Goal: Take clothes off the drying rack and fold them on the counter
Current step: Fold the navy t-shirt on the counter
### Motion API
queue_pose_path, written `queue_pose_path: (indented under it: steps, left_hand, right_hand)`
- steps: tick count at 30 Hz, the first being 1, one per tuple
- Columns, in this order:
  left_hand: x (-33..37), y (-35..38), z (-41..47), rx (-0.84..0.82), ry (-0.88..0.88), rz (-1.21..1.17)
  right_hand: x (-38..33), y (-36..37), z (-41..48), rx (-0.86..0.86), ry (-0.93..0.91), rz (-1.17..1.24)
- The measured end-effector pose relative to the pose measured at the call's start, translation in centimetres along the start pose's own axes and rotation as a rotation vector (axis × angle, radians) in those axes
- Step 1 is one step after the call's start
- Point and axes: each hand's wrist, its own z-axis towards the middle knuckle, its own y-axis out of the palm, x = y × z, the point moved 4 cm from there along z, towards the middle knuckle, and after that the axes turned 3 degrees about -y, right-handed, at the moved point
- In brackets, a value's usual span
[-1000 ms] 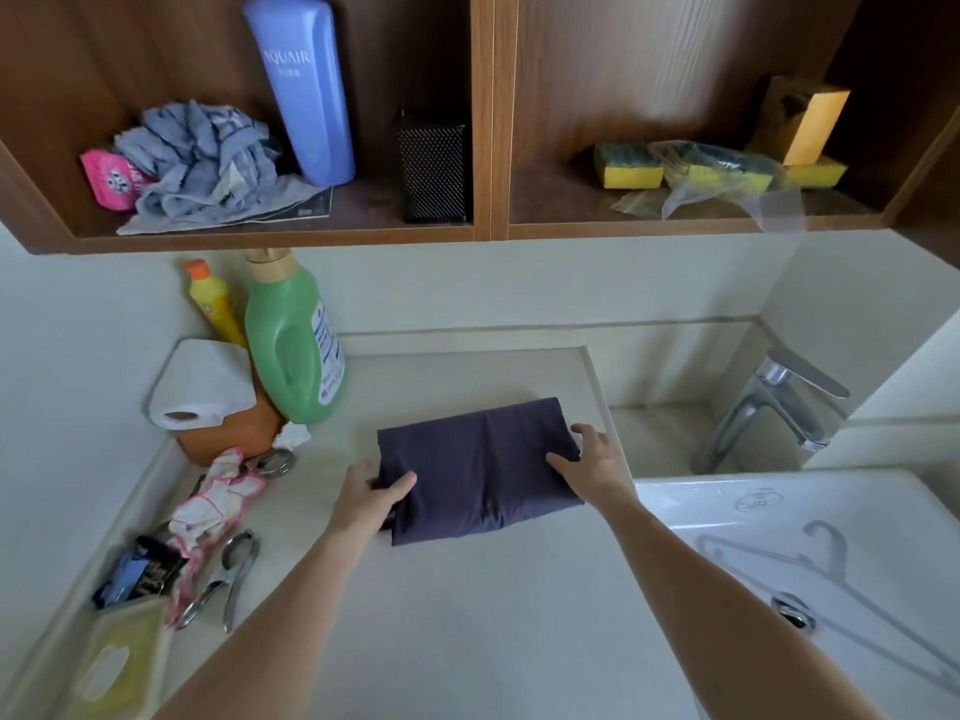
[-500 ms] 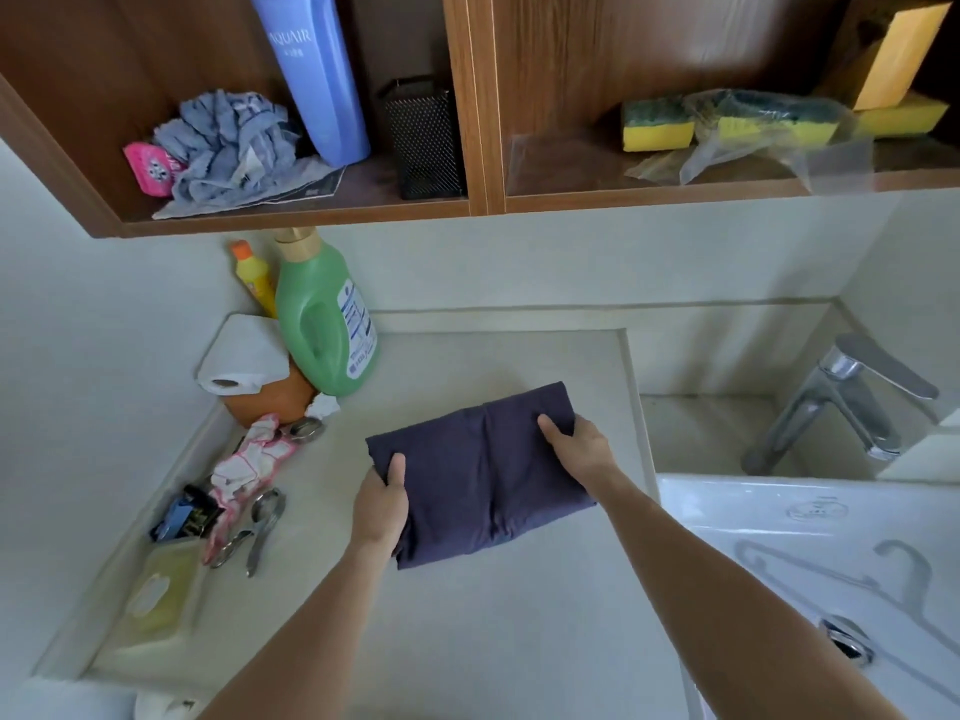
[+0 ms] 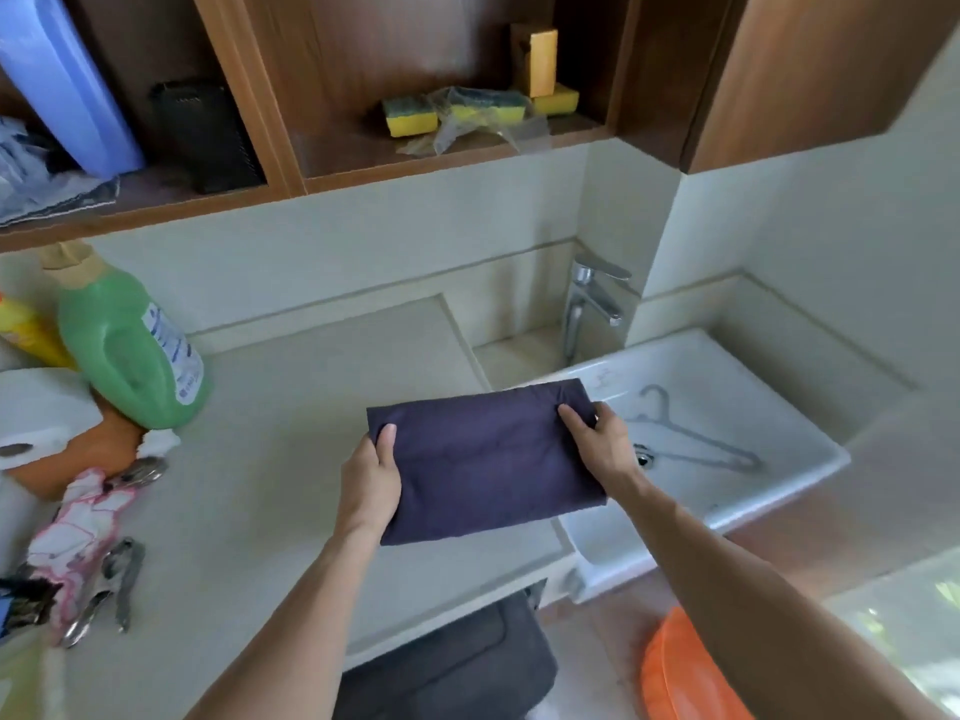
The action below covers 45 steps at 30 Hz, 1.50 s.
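A home laundry and wash corner. A white ceramic sink [image 3: 800, 475] with a chrome tap [image 3: 587, 309] sits beside a pale stone desk [image 3: 291, 407]. A green detergent bottle [image 3: 124, 350] and a toilet roll [image 3: 36, 418] crowd the desk's left end (among other small clutter). Open wooden shelves [image 3: 441, 163] above hold yellow sponges [image 3: 410, 116] and a tall blue bottle [image 3: 62, 80]. A clothes hanger [image 3: 691, 433] lies in the sink.
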Motion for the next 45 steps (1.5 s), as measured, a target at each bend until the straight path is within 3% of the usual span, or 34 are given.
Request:
queue_pose_path:
  steps: [6, 9, 14, 19, 29, 34, 38, 45]
  left_hand:
    - [5.2, 12.9, -8.1, -0.386, 0.157, 0.041]
    - [7.1, 19.2, -13.8, -0.538, 0.215, 0.104]
    - [8.4, 27.8, -21.3, -0.686, 0.265, 0.184]
    - [9.5, 36.7, -25.6, -0.734, 0.312, 0.261]
    - [6.3, 49.6, -28.3, -0.961, 0.109, 0.276]
    - [-1.5, 59.3, -25.7, -0.937, 0.157, 0.427]
    - [-13.1, 70.0, -21.8, -0.869, 0.163, 0.483]
    - [-35.1, 85.1, -14.9, -0.909, 0.059, 0.675]
  right_hand:
    - [10.4, -15.0, -9.7, 0.272, 0.28, -0.03]
    - [15.7, -21.5, -14.7, 0.412, 0.348, -0.076]
    - [22.2, -28.5, -20.0, 0.504, 0.379, -0.18]
    - [29.3, -34.0, -20.8, 0.526, 0.383, -0.085]
    - [40.2, -39.8, -17.9, 0.347, 0.576, -0.031]
    - [52.2, -36.1, -14.6, 0.359, 0.611, -0.001]
    - [64.5, -29.4, -10.2, 0.444, 0.598, -0.049]
    - [87.2, -16.2, -1.6, 0.297, 0.642, -0.073]
